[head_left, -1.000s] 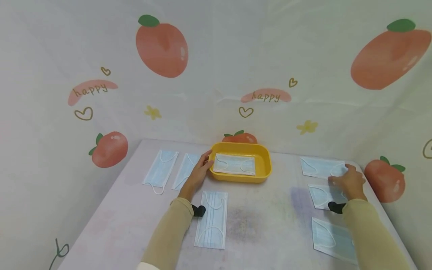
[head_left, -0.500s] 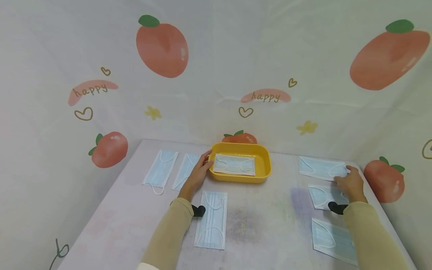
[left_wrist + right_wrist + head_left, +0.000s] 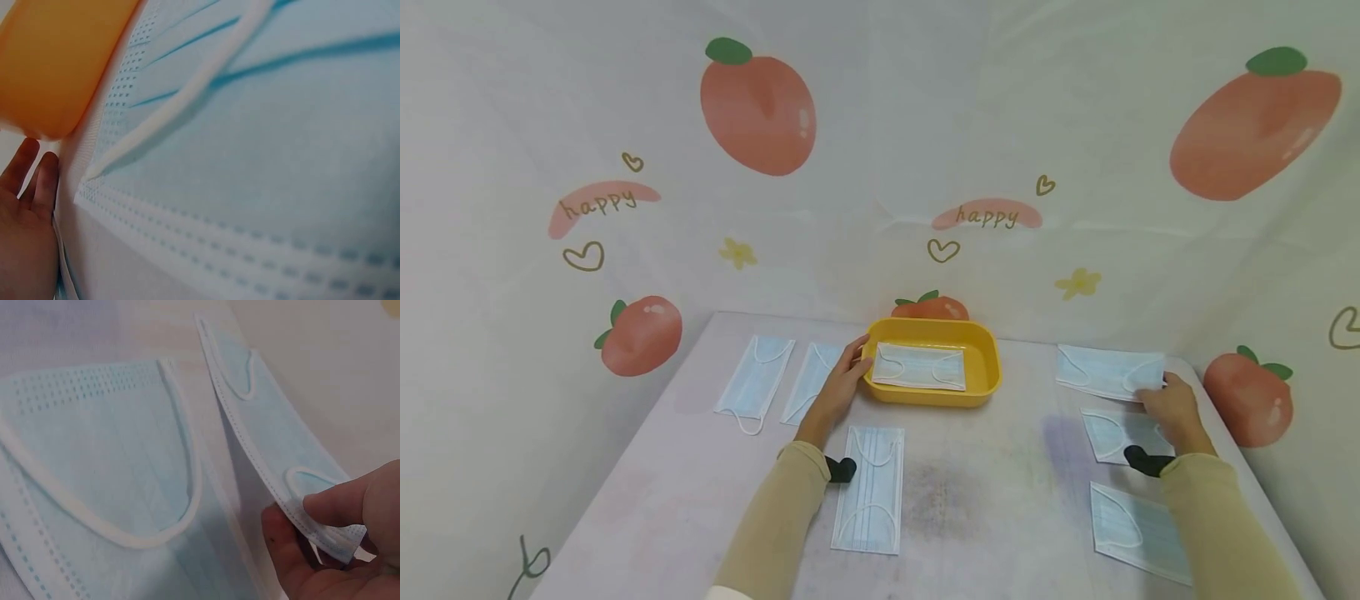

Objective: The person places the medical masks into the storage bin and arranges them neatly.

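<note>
In the head view, my right hand [image 3: 1177, 412] pinches the right end of a pale blue face mask [image 3: 1101, 371] at the back right. The right wrist view shows the thumb on top of this mask [image 3: 275, 434] and fingers underneath, its held end raised off the table. My left hand [image 3: 842, 385] touches the left end of a yellow tray [image 3: 984, 360]. In the left wrist view its fingers [image 3: 47, 181] lie fairly straight, tips at the tray's wall [image 3: 50, 62]. Another face mask [image 3: 917, 367] lies flat inside the tray, toward its left side.
Two masks lie at the back left, one [image 3: 754, 377] in full view and another [image 3: 811, 379] partly behind the left hand. One mask [image 3: 868, 492] sits front centre. At right are a middle mask [image 3: 1108, 435] and a front mask [image 3: 1131, 529], partly under the right arm. A printed curtain [image 3: 850, 208] hangs behind.
My right hand has closed its fingers on the back right mask's end and shifted it slightly left, raising that end. The left hand and tray stay in place.
</note>
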Motion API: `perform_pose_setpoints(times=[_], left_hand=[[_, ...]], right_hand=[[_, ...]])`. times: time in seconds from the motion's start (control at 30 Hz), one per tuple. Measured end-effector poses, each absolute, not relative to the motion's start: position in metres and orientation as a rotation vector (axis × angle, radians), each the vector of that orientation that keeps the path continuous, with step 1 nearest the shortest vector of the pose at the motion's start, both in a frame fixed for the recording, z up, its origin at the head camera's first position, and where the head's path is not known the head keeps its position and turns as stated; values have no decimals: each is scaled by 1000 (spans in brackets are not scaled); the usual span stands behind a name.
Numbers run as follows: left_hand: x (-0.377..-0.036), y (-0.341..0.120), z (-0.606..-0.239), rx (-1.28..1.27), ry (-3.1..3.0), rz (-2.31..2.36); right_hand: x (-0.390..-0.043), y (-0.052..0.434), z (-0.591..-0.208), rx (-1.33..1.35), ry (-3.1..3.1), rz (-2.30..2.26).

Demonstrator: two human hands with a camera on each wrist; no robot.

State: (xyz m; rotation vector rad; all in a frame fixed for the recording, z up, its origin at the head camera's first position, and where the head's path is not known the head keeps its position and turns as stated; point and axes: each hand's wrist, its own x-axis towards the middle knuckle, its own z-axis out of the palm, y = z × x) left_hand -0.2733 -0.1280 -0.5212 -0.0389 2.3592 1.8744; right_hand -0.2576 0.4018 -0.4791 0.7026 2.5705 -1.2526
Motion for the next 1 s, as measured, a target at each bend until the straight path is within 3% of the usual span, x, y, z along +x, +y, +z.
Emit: perform_pose_setpoints(times=[1.0], left_hand=[[-273, -128, -522, -60, 2363, 1857]], right_hand=[[-237, 377, -461, 633, 2401, -1764]])
